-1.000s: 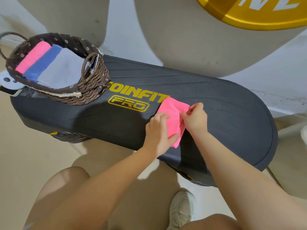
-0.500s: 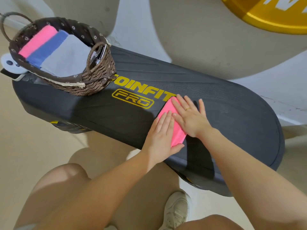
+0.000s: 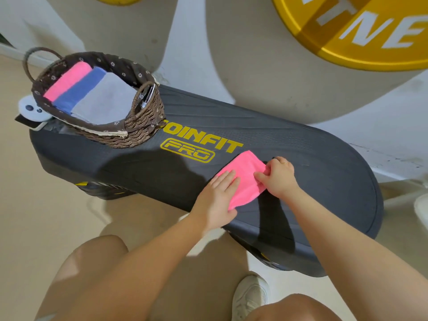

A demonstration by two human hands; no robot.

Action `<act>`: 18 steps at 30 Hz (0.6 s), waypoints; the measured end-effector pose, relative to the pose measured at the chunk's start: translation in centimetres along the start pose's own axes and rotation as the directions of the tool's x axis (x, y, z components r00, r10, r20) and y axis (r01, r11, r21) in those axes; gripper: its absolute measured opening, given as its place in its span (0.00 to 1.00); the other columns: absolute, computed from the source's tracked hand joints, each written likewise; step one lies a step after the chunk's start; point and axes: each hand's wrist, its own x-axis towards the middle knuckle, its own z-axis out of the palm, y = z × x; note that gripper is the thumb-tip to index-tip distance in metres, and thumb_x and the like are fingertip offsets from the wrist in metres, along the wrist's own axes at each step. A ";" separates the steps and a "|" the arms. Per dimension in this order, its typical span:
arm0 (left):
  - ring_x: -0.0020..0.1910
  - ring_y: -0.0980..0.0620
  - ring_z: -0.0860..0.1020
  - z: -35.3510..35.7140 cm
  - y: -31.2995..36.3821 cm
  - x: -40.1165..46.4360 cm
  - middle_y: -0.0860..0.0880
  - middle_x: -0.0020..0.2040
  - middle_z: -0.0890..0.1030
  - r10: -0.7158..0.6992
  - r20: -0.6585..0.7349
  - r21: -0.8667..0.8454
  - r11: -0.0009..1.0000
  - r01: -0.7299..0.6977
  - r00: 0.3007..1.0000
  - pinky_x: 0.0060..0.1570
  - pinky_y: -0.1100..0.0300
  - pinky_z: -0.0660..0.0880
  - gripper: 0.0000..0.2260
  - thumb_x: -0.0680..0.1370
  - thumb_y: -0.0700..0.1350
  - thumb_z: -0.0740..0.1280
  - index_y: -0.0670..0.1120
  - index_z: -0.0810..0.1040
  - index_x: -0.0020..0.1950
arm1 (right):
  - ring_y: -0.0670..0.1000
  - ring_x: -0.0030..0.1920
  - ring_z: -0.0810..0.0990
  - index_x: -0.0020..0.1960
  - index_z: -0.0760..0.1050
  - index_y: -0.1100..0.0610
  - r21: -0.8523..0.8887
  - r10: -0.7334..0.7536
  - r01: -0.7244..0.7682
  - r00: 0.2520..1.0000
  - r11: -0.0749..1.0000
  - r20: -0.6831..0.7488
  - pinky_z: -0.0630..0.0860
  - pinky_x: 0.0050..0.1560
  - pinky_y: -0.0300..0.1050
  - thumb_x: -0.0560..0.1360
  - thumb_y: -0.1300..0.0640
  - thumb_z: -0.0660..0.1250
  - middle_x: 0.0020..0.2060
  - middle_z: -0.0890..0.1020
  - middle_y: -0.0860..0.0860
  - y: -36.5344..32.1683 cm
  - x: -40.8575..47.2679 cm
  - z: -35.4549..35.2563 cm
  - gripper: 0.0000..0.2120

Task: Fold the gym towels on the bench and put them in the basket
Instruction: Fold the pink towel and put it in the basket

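across the middle of the frame, from upper left down to lower right, runs the black bench (image 3: 301, 163) with its yellow lettering. right of centre on its padded top lies a pink towel (image 3: 245, 174), folded down to a narrow strip that points from the lettering toward the near edge.

the left hand (image 3: 217, 200) lies flat on the near left part of that strip, fingers straight and together, pressing it to the pad. the right hand (image 3: 281, 178) is at the strip's right edge with its fingers curled, thumb on top of the cloth, pinching the edge; a ring shows on one finger. whether it is lifting the edge or only squaring it up, i cannot tell.

up in the upper left of the frame the wicker basket (image 3: 141, 126) stands on the far end of the bench, well apart from the hands. inside it three folded towels lie side by side: a pink one (image 3: 69, 82), a blue one (image 3: 81, 93) and a grey one (image 3: 104, 100).

so by my reckoning the job is nearly done. three are folded and stowed, no other loose towel shows on the bench, and this last one looks almost folded. what is left is to finish the fold and carry it across to the basket, where the room beside the grey one looks tight.
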 end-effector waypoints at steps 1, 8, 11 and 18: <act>0.65 0.43 0.74 -0.7 -0.3 -0.2 0.40 0.65 0.74 0.011 0.001 -0.092 0.996 -0.011 1.000 0.64 0.53 0.69 0.27 0.65 0.43 0.62 0.38 0.75 0.64 | 0.60 0.66 0.67 0.43 0.70 0.58 0.029 0.009 -0.009 1.000 1.000 0.002 0.65 0.61 0.49 0.74 0.50 0.66 0.58 0.74 0.60 -0.2 -0.3 -0.2 0.11; 0.43 0.45 0.74 -5.9 -1.4 -0.3 0.43 0.47 0.79 -0.283 0.103 -0.760 0.596 0.259 0.954 0.42 0.57 0.70 0.20 0.66 0.39 0.59 0.52 0.78 0.54 | 0.48 0.29 0.74 0.39 0.64 0.55 0.753 0.139 -0.242 0.970 0.612 0.198 0.73 0.24 0.37 0.74 0.60 0.66 0.41 0.76 0.56 -3.1 -2.0 -2.7 0.11; 0.44 0.49 0.73 -6.9 -1.6 -0.5 0.45 0.45 0.78 -0.274 0.168 -0.933 0.267 0.242 0.947 0.47 0.56 0.69 0.18 0.61 0.42 0.61 0.52 0.77 0.49 | 0.46 0.26 0.71 0.39 0.70 0.52 0.856 0.075 -0.239 0.970 0.458 0.231 0.66 0.22 0.34 0.76 0.54 0.64 0.33 0.74 0.50 -4.6 -1.8 -3.3 0.08; 0.42 0.51 0.81 -7.0 -3.7 0.1 0.50 0.40 0.84 -0.384 0.244 -0.867 -0.498 0.022 0.891 0.46 0.56 0.73 0.13 0.75 0.41 0.53 0.45 0.76 0.50 | 0.45 0.52 0.76 0.61 0.70 0.50 0.942 -0.091 -0.215 0.965 0.258 0.245 0.68 0.57 0.45 0.74 0.40 0.60 0.52 0.78 0.44 -7.4 -1.6 -1.0 0.20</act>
